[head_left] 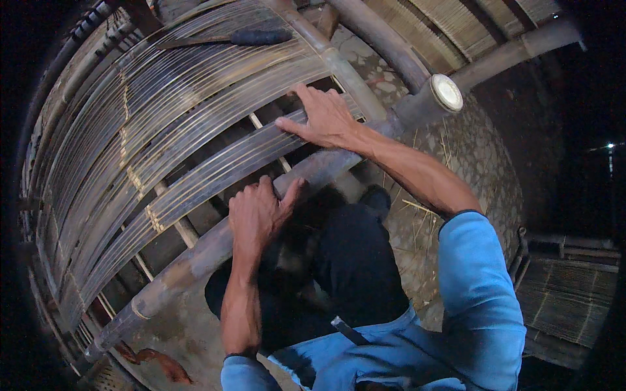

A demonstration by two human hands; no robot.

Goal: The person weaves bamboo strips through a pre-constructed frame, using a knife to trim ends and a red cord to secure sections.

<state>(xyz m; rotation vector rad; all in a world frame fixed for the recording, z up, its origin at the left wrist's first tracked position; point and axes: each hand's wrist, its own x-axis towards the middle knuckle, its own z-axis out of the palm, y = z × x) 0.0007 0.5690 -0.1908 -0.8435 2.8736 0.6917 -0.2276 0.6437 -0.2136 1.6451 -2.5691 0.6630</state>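
A bed-like frame of split bamboo slats (195, 124) spreads out before me, its slats running lengthwise with open gaps near the close side. Along that side lies a thick bamboo pole (176, 270). My left hand (254, 212) is closed over the pole, thumb apart to the right; its fingertips are partly hidden. Farther right, my right hand (323, 117) rests over the near slats close to their right ends, thumb and forefinger spread wide. On the far slats lies a knife (261, 37) with a dark wrapped handle, its blade pointing left.
Thin crosspieces (186, 231) show through the gaps. The pole's pale cut end (447, 92) juts out at the right. A woven mat surface (450, 29) stands beyond, another slatted one (567, 300) at lower right. Reddish cloth (160, 363) lies on the floor at lower left.
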